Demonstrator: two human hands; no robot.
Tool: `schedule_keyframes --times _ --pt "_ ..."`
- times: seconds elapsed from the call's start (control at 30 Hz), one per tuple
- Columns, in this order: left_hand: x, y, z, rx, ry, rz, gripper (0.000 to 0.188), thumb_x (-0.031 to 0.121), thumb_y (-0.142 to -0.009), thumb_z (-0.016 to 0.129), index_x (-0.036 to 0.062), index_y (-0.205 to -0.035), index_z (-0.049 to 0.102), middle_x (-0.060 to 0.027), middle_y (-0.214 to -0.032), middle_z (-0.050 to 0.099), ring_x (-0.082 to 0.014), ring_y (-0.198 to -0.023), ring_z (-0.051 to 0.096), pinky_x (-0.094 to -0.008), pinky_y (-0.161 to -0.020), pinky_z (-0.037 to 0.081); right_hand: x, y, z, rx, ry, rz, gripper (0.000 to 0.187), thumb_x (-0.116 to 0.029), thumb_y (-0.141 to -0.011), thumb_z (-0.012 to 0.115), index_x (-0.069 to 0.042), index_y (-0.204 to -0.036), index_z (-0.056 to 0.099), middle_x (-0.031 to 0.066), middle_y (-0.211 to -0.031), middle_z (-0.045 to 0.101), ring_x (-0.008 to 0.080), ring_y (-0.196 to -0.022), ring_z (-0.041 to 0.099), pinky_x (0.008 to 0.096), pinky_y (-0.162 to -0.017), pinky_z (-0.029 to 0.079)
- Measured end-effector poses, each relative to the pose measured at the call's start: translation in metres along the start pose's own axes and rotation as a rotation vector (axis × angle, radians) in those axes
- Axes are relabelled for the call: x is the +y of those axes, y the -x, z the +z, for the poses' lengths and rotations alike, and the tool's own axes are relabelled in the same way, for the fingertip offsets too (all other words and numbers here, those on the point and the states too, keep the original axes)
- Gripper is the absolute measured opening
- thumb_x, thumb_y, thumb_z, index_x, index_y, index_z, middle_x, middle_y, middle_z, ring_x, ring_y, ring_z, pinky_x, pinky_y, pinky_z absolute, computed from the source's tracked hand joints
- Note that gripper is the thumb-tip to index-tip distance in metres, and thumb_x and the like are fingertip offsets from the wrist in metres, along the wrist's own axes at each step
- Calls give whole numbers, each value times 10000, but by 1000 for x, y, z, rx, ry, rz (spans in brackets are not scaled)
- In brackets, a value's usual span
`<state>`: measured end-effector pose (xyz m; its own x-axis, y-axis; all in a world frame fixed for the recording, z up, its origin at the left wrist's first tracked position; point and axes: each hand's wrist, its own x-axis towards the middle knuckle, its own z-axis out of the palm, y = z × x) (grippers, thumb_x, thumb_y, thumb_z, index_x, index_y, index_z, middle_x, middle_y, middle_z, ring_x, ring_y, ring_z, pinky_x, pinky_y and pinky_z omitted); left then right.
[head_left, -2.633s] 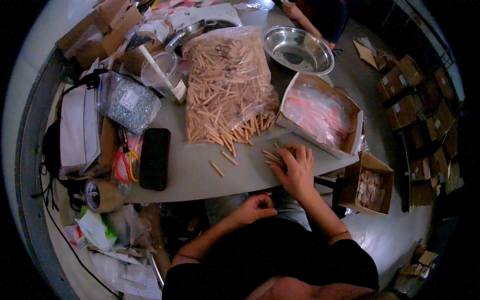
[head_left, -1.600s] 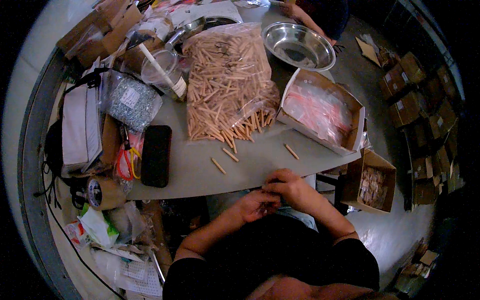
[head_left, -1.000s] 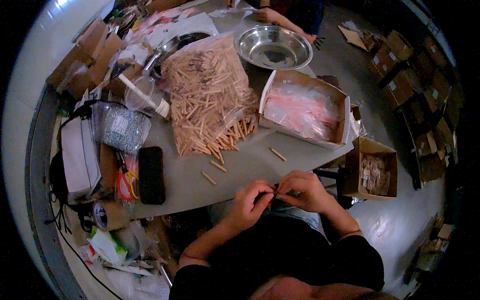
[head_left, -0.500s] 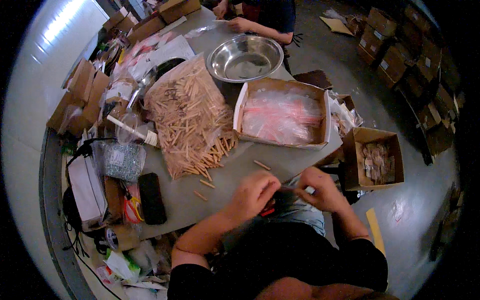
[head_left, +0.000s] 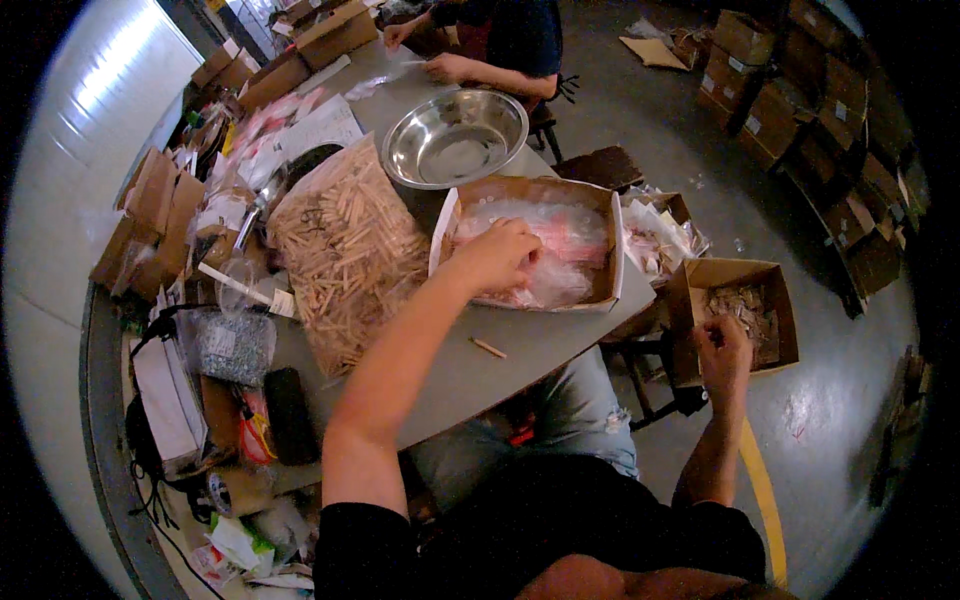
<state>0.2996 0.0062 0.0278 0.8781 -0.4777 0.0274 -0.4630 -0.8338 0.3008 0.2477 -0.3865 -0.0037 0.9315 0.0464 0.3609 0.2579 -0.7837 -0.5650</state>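
Note:
My left hand reaches into the white-sided cardboard box on the table, fingers curled down among clear plastic bags with pink-red strips. Its fingertips are partly hidden, so what they pinch does not show. Over the near left rim of a brown cardboard box to the right of the table is my right hand, fingers curled in. Anything inside that hand is too small to make out. Small filled packets lie in this box. One short wooden stick rests on the table in front of the white-sided box.
Left of the bags lies a big clear sack of short wooden sticks, partly behind my left forearm. A steel basin stands beyond. A bag of small metal pieces and a black case sit at left. A co-worker's hand is across the table.
My hands were close together over my lap and have parted. The left went forward into the box of plastic bags; the right moved out to the brown box. The view shifted slightly.

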Motion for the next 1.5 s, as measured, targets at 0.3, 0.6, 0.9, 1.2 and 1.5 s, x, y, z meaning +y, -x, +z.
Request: schedule_keyframes --times 0.3,0.6,0.9,1.2,1.5 --pt "12 31 -22 365 370 -108 186 153 -805 680 -8 -898 672 -145 -953 669 -287 -859 633 -359 -759 503 -54 4 27 -218 -154 -230 157 -55 -734 727 -14 -809 595 113 -799 587 278 -733 588 360 -621 479" --pt "13 74 -21 613 902 -486 162 70 -731 774 27 -767 622 -29 -752 632 -88 -644 555 -254 -578 461 -135 27 66 -446 -379 -566 155 -77 -727 740 -39 -802 610 117 -784 577 316 -759 580 394 -662 484" --pt "48 177 4 652 808 -538 391 227 -736 824 106 -724 452 54 -623 429 -43 -576 399 -221 -502 352 -175 33 112 -455 -300 -480 162 -130 -764 712 -33 -856 620 133 -891 605 339 -810 606 393 -695 503" --pt "98 298 55 1362 1582 -840 192 169 -975 517 86 -803 496 -27 -704 532 -111 -573 534 -234 -466 373 -212 59 162 -600 -273 -861 124 -124 -742 685 -95 -858 651 110 -910 597 314 -835 598 408 -700 508" --pt "117 344 75 1515 1584 -776 152 15 -889 600 44 -1037 619 -56 -889 637 -145 -729 612 -254 -648 506 -286 126 177 -517 -355 -1067 169 -168 -703 719 -109 -835 631 114 -1174 524 356 -1058 492 466 -877 426"
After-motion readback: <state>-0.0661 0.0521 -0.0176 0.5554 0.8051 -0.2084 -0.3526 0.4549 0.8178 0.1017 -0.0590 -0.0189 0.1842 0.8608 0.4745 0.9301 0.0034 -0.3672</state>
